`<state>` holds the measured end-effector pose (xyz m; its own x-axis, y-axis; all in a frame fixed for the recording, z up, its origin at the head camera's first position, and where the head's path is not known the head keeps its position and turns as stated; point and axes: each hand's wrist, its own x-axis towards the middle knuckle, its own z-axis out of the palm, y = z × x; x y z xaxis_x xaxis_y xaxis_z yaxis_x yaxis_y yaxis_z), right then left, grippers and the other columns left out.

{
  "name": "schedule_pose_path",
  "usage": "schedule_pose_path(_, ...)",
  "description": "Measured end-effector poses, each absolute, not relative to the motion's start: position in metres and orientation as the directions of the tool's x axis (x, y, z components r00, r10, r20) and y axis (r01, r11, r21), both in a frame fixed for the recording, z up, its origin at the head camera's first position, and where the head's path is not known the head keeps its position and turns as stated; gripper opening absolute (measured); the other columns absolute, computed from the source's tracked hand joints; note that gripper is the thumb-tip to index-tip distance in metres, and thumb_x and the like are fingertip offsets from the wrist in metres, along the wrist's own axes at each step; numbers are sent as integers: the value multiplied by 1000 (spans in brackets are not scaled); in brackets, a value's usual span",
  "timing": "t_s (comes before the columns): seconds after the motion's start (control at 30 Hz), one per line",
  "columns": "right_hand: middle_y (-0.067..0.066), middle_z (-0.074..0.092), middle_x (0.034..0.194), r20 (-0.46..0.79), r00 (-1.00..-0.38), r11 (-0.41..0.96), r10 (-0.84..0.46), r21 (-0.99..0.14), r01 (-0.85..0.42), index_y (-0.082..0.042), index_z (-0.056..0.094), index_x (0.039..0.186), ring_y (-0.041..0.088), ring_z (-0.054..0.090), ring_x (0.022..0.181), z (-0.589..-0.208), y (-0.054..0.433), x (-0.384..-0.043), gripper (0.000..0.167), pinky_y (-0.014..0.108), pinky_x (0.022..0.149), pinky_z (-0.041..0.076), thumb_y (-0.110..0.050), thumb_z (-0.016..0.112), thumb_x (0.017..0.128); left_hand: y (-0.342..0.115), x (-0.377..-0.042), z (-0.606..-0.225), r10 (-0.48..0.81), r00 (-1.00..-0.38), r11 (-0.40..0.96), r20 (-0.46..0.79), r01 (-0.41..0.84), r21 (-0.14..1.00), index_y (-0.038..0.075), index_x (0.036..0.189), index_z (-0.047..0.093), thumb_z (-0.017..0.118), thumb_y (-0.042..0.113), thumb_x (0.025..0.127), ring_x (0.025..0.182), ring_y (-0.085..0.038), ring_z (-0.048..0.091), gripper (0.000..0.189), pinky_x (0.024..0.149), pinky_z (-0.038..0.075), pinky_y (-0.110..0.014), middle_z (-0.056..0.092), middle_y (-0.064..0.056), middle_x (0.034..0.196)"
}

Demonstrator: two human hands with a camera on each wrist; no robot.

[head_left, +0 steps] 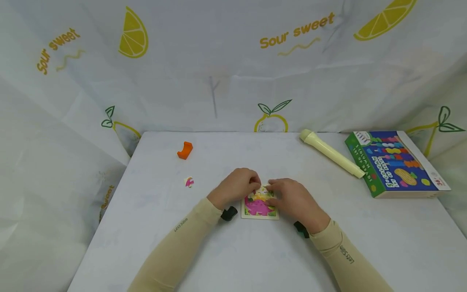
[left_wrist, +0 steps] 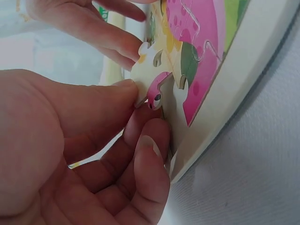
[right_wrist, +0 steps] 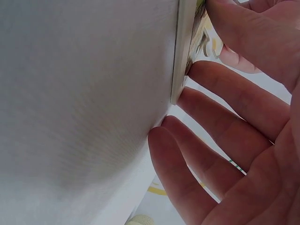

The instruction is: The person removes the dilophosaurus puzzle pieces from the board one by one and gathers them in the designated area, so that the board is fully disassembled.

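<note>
A small jigsaw puzzle (head_left: 258, 209) with a pink dinosaur lies in its pale frame at the middle of the table. My left hand (head_left: 236, 187) is at its upper left, pinching a cream puzzle piece (left_wrist: 144, 77) between thumb and finger. In the left wrist view that piece has a pink part with an eye and is tilted above a bare part of the board (left_wrist: 176, 117). On the right side my right hand (head_left: 296, 200) steadies the puzzle, thumb on its face. Its fingers (right_wrist: 229, 96) reach loosely extended to the frame's edge and the table.
One loose puzzle piece (head_left: 189, 182) lies to the left, with an orange curved block (head_left: 185, 150) behind it. At the back right are a pale yellow tube-like stick (head_left: 332, 154) and a blue and green game box (head_left: 397, 164), touching or nearly so.
</note>
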<state>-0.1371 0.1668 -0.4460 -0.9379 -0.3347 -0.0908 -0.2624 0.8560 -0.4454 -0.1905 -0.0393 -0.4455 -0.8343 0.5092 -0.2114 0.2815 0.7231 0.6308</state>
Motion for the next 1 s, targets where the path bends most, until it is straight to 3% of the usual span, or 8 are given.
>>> schedule_pose_path(0.23, 14, 71, 145, -95, -939, 859, -329, -442, -257, -7, 79, 130, 41, 63, 139, -446, 166, -138, 44, 59, 114, 51, -26, 89, 91, -42, -193, -446, 521, -820, 701, -237, 253, 667, 15, 107, 75, 63, 23, 111, 74, -9, 64, 15, 77, 52, -27, 72, 3, 86)
schedule_pose_path(1.0, 13, 71, 145, -94, -950, 878, -296, -419, -232, -7, 79, 129, 40, 63, 139, -446, 161, -137, 44, 58, 113, 52, -30, 88, 92, -45, -196, -445, 536, -809, 673, -240, 238, 700, 15, 101, 75, 68, 21, 107, 74, -11, 63, 11, 73, 50, -26, 74, 2, 85)
